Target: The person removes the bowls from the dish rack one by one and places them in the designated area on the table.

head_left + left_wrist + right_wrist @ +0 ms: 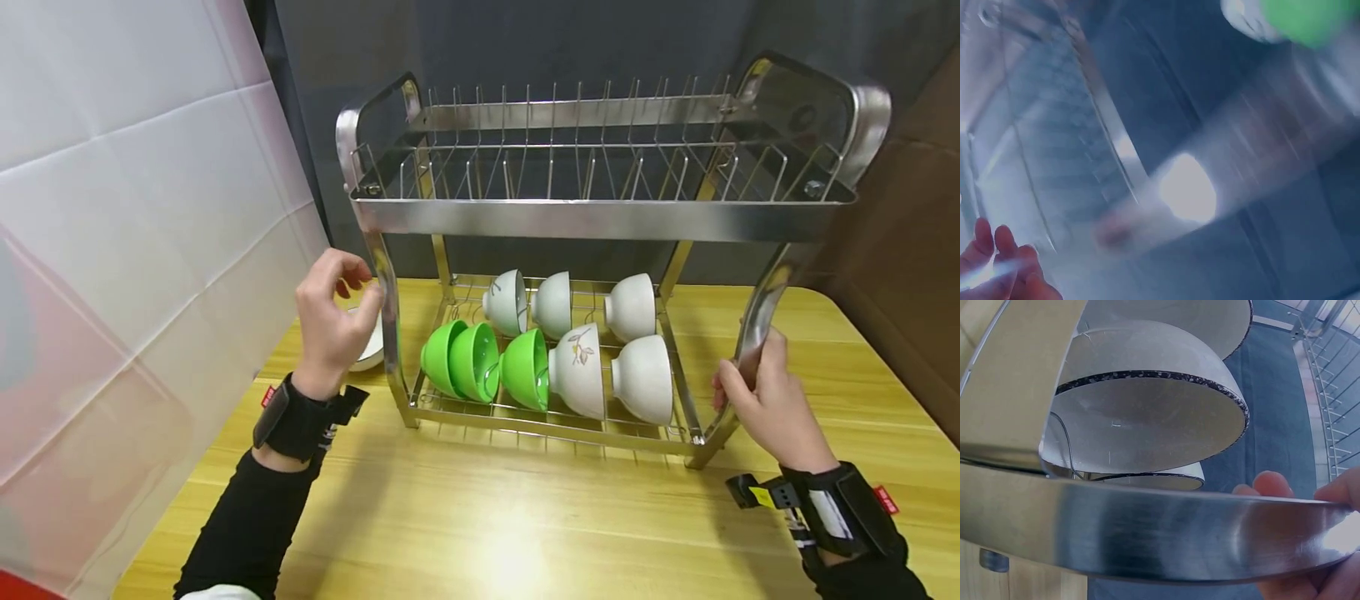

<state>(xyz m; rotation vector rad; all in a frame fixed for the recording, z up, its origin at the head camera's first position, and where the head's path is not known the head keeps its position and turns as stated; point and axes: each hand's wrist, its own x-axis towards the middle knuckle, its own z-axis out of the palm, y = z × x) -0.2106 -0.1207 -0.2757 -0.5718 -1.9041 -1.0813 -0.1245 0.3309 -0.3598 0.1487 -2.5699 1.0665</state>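
Observation:
A two-tier metal dish rack stands on the wooden table. My right hand grips its front right leg, with fingers and thumb on opposite sides of the metal in the right wrist view. Beside the front left leg, my left hand is raised with fingers loosely bent, thumb tip right at the leg, and nothing held. Its fingers appear at the lower left of the left wrist view. Three green bowls and several white bowls lie on their sides on the lower tier.
Partly behind my left hand and the left leg, a white dish sits on the table. Upright wire dividers line the upper tier. A pale wall panel borders the left side, and a brown surface the right.

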